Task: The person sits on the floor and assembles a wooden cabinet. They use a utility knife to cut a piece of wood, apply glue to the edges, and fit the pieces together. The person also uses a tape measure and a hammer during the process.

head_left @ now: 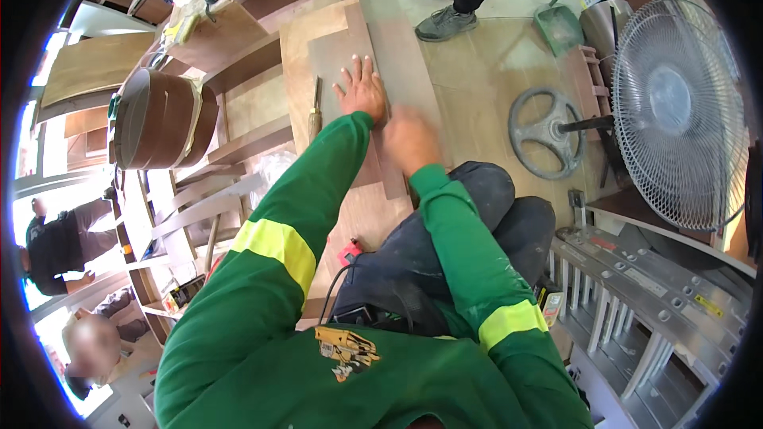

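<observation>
My left hand lies flat, fingers spread, on a thin brown wooden board. Close beside it, at the board's right edge, is my right hand. Motion smears its fingers, so whether it grips anything cannot be made out. Under both hands runs a long brown strip of wood, partly covered by them. To the left of my left hand rests a chisel-like tool with a metal blade and a brownish handle, lying on a paler wooden panel.
Wooden frames and a round brown drum-shaped piece stand left. At right are a large fan, a grey handwheel and a folded metal ladder. A person's shoes and a green dustpan are ahead.
</observation>
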Tool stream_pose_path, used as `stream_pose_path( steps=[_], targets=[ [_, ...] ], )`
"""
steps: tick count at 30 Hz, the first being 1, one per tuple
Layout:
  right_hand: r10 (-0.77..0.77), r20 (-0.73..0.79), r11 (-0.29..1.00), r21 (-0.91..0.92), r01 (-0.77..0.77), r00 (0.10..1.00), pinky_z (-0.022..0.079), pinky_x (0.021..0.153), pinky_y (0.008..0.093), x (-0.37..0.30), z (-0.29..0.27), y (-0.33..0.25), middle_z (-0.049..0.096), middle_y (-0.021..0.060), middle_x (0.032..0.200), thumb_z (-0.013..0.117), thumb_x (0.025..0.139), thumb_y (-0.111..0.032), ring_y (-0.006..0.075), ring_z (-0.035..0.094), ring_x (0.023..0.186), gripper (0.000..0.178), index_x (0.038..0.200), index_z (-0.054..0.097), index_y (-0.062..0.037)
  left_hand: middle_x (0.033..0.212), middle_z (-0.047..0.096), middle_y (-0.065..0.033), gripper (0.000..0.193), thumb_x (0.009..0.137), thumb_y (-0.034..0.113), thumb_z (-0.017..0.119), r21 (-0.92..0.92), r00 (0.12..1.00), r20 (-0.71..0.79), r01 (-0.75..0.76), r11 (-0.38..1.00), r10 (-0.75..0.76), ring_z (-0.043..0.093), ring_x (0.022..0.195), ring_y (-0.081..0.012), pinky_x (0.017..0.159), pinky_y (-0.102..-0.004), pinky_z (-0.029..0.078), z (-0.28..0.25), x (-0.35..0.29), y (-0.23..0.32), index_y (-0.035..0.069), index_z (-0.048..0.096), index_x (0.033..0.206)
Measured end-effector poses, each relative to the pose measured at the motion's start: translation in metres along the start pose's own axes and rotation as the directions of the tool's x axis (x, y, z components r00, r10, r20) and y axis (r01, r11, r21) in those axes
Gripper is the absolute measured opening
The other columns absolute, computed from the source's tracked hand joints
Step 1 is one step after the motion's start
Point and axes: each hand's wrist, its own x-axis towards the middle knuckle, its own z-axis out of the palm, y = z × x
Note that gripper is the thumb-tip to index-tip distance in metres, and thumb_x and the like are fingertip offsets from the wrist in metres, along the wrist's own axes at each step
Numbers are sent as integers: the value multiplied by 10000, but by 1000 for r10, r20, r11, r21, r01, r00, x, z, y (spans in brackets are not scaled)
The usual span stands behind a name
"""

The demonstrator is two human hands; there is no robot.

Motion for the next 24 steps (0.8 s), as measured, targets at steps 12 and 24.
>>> stream_pose_path(
  steps=[12,24],
  targets=[
    [381,-174,911,239,-336,908,506,795,566,77,24,54,675,317,909,428,1035,-363,511,647,873,409,1028,531,33,1642,244,-104,542,1035,333,326,2,995,-51,82,997,-82,205,1508,-383,1202,-625,98,8,-6,11,156,350,1547],
    [430,7,842,358,-403,903,461,890,588,89,50,69,652,334,1049,360,1043,-407,528,604,1002,484,1066,589,20,1655,215,-81,545,1038,326,314,28,995,-25,93,995,-92,171,1523,-365,1208,-613,79,5,-5,9,159,330,1556]
  ],
)
